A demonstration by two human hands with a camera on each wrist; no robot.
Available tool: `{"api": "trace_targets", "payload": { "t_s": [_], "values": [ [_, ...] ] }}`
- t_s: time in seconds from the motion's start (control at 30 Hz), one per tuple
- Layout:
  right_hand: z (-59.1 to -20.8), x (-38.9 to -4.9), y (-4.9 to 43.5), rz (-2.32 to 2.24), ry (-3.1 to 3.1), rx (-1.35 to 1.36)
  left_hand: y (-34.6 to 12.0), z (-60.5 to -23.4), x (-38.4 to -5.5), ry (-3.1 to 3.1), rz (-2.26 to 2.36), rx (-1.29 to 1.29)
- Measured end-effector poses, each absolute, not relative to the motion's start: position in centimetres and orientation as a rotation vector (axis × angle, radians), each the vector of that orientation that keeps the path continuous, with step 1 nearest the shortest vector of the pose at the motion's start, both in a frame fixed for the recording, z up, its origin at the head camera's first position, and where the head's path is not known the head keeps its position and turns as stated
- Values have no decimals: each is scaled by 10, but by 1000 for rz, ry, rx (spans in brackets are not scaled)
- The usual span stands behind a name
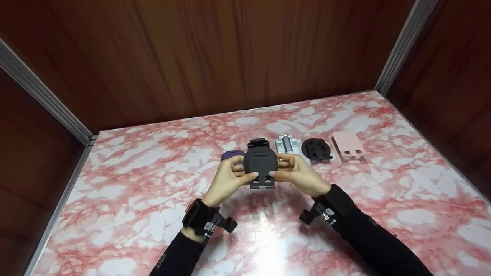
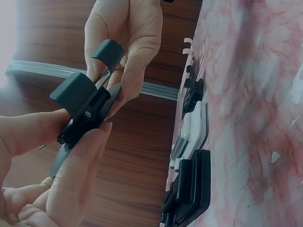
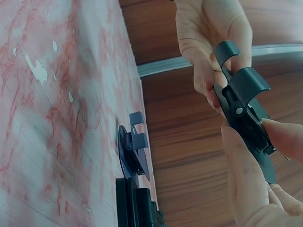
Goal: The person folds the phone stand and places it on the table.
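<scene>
A dark grey folding phone stand (image 1: 261, 161) with a round base is held up over the table between both hands. My left hand (image 1: 223, 183) pinches its left edge, thumb on the front plate and fingers behind. On the other side my right hand (image 1: 305, 179) grips it the same way, with the thumb near the lower slots. In the left wrist view, two curved lips (image 2: 78, 92) stick out from the stand's lower end. The right wrist view shows the hinge (image 3: 239, 110) and the thin plates spread slightly apart.
Behind the hands stand a purple round-based phone stand (image 1: 231, 154), a black one (image 1: 258, 143) and a white one (image 1: 287, 145) in a row. Further right are a black round stand (image 1: 315, 149) and a pink stand (image 1: 348, 143). Wooden panels (image 1: 230, 57) enclose the marbled table (image 1: 153, 214).
</scene>
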State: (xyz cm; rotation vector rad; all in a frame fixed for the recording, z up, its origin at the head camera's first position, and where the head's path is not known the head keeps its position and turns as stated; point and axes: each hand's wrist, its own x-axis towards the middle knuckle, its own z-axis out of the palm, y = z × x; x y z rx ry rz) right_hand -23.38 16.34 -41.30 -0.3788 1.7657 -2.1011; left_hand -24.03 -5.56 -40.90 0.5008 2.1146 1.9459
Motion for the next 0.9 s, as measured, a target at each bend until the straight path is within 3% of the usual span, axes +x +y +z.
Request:
{"api": "trace_targets", "payload": {
  "t_s": [0.9],
  "values": [
    [-412,-234,165,-2007,1931,-448,-52,-412,-239,2096,1998,510]
  ]
}}
